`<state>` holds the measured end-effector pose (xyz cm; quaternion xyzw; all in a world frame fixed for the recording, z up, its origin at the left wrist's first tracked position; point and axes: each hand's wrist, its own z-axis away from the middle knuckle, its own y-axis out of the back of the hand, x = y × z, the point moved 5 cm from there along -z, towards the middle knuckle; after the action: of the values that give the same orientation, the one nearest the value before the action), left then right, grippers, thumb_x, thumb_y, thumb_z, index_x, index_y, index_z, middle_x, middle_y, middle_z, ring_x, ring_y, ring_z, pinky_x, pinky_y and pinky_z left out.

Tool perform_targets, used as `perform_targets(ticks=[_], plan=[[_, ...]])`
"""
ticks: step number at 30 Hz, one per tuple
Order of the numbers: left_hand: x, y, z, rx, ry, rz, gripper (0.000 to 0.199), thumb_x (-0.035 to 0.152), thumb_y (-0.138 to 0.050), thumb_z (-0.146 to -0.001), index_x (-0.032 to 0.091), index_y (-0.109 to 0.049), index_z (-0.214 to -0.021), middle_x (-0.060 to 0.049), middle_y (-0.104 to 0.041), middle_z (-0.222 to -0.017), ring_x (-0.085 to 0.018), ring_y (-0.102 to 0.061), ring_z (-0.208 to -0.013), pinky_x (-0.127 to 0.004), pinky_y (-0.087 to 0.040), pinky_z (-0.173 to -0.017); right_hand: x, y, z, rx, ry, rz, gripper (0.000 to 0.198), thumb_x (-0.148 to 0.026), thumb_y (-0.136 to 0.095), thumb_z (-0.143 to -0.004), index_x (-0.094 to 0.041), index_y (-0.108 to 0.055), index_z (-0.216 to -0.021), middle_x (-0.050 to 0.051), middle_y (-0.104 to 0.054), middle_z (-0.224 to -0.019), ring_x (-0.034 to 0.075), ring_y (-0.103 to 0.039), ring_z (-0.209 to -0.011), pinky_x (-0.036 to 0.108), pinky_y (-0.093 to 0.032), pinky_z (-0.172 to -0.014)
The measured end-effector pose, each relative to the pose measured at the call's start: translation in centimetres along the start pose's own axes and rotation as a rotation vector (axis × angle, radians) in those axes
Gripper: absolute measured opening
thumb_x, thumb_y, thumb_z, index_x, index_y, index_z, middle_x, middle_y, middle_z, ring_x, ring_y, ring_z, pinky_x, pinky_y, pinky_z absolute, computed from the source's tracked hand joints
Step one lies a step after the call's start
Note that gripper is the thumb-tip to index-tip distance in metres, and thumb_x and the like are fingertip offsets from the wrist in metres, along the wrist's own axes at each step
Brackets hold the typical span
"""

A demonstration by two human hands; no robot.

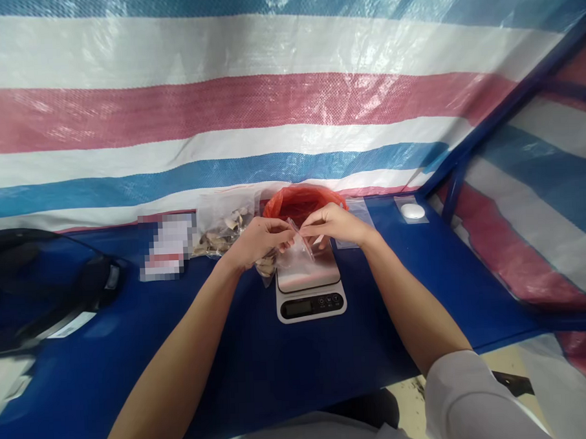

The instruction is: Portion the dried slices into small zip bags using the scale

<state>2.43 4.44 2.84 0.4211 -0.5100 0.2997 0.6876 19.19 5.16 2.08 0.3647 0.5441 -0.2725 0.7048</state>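
Above a white digital scale (311, 301), my left hand (262, 240) and my right hand (336, 223) pinch the top edge of a small clear plastic bag (301, 248) between them. Fingers of both hands are closed at its rim, close together. The scale has a steel plate, a dark display and several round buttons. Just behind my hands stands an open red plastic bag (299, 200); its contents are hidden. Beside my left hand lies a clear bag of pale brown dried slices (220, 235), part of it behind the hand.
A blurred white and red packet or card (170, 244) lies left on the blue table (251, 376). Black equipment (58, 288) fills the far left. Flat clear bags (358, 211) lie behind my right hand. A white oval object (412, 211) sits at right. Striped sheeting (220, 106) hangs behind.
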Motion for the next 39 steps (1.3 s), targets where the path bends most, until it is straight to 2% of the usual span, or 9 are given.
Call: perform_targets(ticks=[9, 14, 18, 23, 29, 39], plan=[[-0.04, 0.00, 0.03, 0.004, -0.023, -0.049, 0.019, 0.032, -0.068, -0.074, 0.014, -0.072, -0.071, 0.000, -0.065, -0.065, -0.010, -0.055, -0.057, -0.020, -0.041, -0.054, 0.16, -0.27, -0.28, 0.081, 0.013, -0.019, 0.017, -0.032, -0.076, -0.076, -0.015, -0.077, -0.080, 0.002, -0.072, -0.073, 0.011, -0.065, -0.062, 0.022, -0.059, -0.057], [-0.03, 0.09, 0.12, 0.025, -0.024, -0.037, 0.018, 0.032, -0.069, -0.073, 0.014, -0.072, -0.070, 0.000, -0.065, -0.064, -0.010, -0.055, -0.056, -0.020, -0.042, -0.053, 0.00, -0.24, -0.25, 0.111, 0.022, -0.019, 0.018, -0.032, -0.077, -0.074, -0.015, -0.077, -0.079, 0.002, -0.073, -0.075, 0.011, -0.065, -0.062, 0.022, -0.059, -0.057], [-0.08, 0.07, 0.22, 0.050, -0.002, -0.001, 0.020, 0.034, -0.071, -0.074, 0.015, -0.071, -0.068, -0.002, -0.067, -0.064, -0.011, -0.057, -0.053, -0.022, -0.045, -0.053, -0.23, -0.29, 0.05, 0.091, 0.032, 0.006, 0.019, -0.034, -0.075, -0.078, -0.016, -0.078, -0.083, 0.003, -0.074, -0.078, 0.012, -0.067, -0.062, 0.022, -0.059, -0.056], [-0.35, -0.09, 0.16, 0.034, 0.021, 0.036, 0.029, 0.042, -0.074, -0.076, 0.014, -0.072, -0.070, -0.004, -0.070, -0.067, -0.012, -0.061, -0.054, -0.023, -0.049, -0.055, -0.50, -0.55, 0.37, 0.042, 0.065, 0.058, 0.024, -0.040, -0.072, -0.082, -0.016, -0.077, -0.085, 0.004, -0.074, -0.080, 0.015, -0.070, -0.073, 0.022, -0.060, -0.057], [-0.60, -0.25, 0.05, 0.004, 0.020, 0.078, 0.032, 0.046, -0.076, -0.075, 0.014, -0.074, -0.074, -0.005, -0.072, -0.071, -0.013, -0.065, -0.061, -0.024, -0.054, -0.062, -0.33, -0.41, 0.46, 0.020, 0.013, 0.068, 0.028, -0.044, -0.074, -0.081, -0.017, -0.077, -0.087, 0.005, -0.073, -0.081, 0.018, -0.071, -0.078, 0.021, -0.059, -0.053], [-0.65, -0.32, 0.05, -0.006, 0.009, 0.048, 0.027, 0.041, -0.079, -0.073, 0.014, -0.076, -0.075, -0.004, -0.072, -0.070, -0.012, -0.064, -0.059, -0.023, -0.052, -0.060, -0.15, -0.62, 0.42, 0.009, 0.006, 0.059, 0.026, -0.042, -0.077, -0.077, -0.017, -0.078, -0.084, 0.004, -0.075, -0.078, 0.015, -0.071, -0.070, 0.021, -0.059, -0.054]])
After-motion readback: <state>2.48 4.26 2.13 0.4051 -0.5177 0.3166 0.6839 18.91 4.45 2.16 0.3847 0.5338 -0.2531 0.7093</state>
